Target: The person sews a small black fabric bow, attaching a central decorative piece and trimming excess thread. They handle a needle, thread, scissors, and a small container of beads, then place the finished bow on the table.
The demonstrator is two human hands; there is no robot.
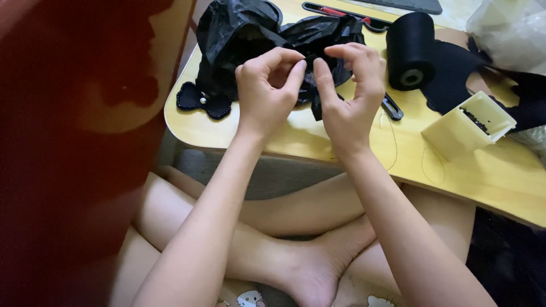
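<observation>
Resting on 1 low yellow table [318, 149], 1 crumpled black plastic bag [244, 34] lies behind both hands. The left hand [264, 91] and right hand [350, 94] each pinch, thumb against forefinger, 1 small dark piece [311, 79] between them above the table's near edge; its shape is unclear. Nearby: 1 black ribbon roll [410, 51], 1 cream box [469, 124], 1 beaded black bow [203, 102].

Black bag [239, 34], pale yellow table [500, 176]
</observation>
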